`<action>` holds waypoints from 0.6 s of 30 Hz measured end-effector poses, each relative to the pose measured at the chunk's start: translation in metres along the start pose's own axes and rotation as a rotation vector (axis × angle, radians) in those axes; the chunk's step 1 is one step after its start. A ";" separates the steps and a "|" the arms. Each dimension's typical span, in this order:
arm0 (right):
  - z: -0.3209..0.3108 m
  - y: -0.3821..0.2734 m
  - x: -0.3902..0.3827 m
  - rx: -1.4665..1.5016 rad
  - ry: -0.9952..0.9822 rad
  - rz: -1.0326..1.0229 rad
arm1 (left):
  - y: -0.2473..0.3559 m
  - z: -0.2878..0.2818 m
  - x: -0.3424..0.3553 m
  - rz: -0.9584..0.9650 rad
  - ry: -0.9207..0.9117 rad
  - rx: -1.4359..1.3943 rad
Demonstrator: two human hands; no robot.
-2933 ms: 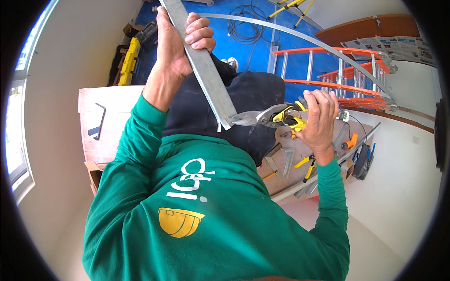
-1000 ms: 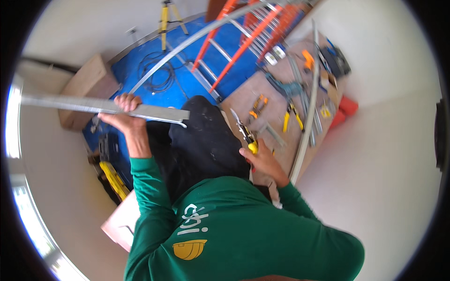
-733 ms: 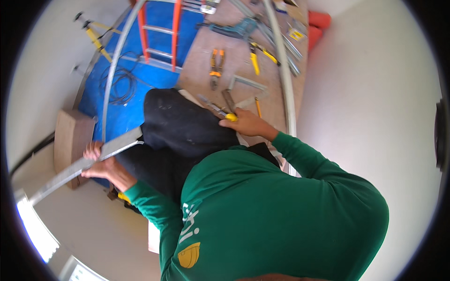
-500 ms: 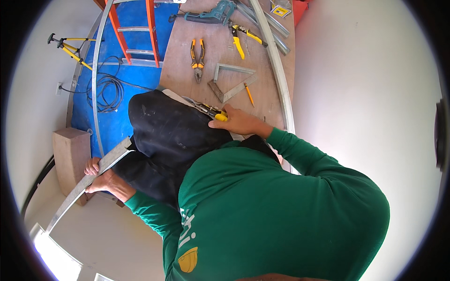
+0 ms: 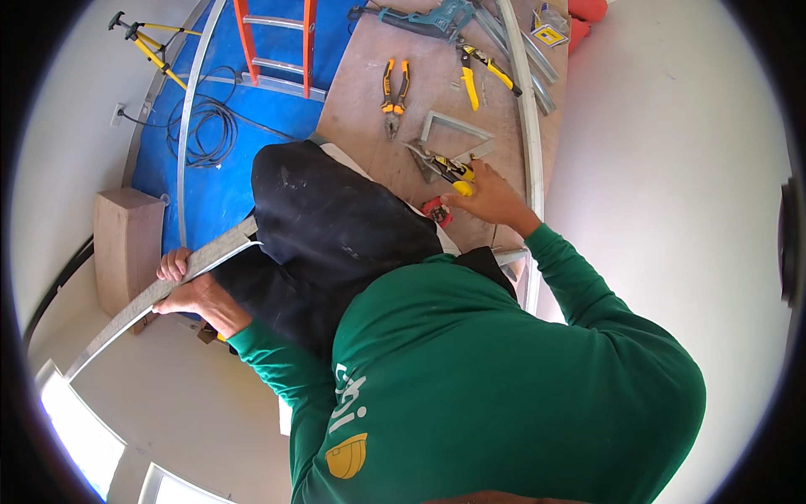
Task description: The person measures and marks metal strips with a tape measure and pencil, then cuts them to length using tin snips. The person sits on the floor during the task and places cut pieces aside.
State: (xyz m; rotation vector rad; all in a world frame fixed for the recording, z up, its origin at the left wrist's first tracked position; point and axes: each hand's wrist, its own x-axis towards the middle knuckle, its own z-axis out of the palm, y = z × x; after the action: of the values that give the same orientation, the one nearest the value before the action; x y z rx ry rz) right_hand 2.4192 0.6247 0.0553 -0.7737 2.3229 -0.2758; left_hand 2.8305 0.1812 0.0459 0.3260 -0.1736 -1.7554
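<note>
My left hand [image 5: 200, 291] is closed around a long galvanised metal channel [image 5: 217, 254], which slants from beside my leg down to the lower left. In my right hand [image 5: 494, 200] are tin snips [image 5: 453, 172] with yellow and black handles. Their jaws point to the upper left over the workboard [image 5: 361, 101]. Beneath the snips lies a try square, mostly covered, next to a bent piece of metal channel [image 5: 457, 123]. A small red tool [image 5: 436, 211], possibly a tape measure, sits by my thigh.
On the board are orange-handled pliers [image 5: 393, 101], another pair of yellow-handled snips [image 5: 470, 80], a teal power drill [image 5: 428, 18] and metal channels [image 5: 537, 76]. An orange ladder [image 5: 277, 42], a coiled cable [image 5: 210, 139], a yellow tripod [image 5: 151, 50] and a box [image 5: 128, 248] stand around.
My right hand has lifted the snips away from my thigh, up and right over the board. The red tool has come into view. My left hand keeps its grip on the channel.
</note>
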 end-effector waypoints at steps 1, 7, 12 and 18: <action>0.005 0.002 -0.001 -0.068 0.031 -0.003 | -0.001 0.001 0.000 0.005 0.010 -0.005; -0.006 -0.012 0.002 -0.394 0.019 -0.097 | -0.001 0.007 -0.002 -0.039 -0.033 -0.005; -0.064 -0.058 0.103 -0.637 0.295 -0.644 | -0.010 0.021 -0.011 0.043 0.047 0.004; -0.086 -0.116 0.249 -0.994 -0.088 -1.080 | -0.015 0.043 -0.025 0.085 0.192 0.098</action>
State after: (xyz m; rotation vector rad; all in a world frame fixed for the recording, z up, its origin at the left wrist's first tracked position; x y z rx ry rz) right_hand 2.2654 0.3826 0.0334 -2.4085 1.6241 0.5121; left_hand 2.8076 0.2058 0.0849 0.5484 -0.1340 -1.6245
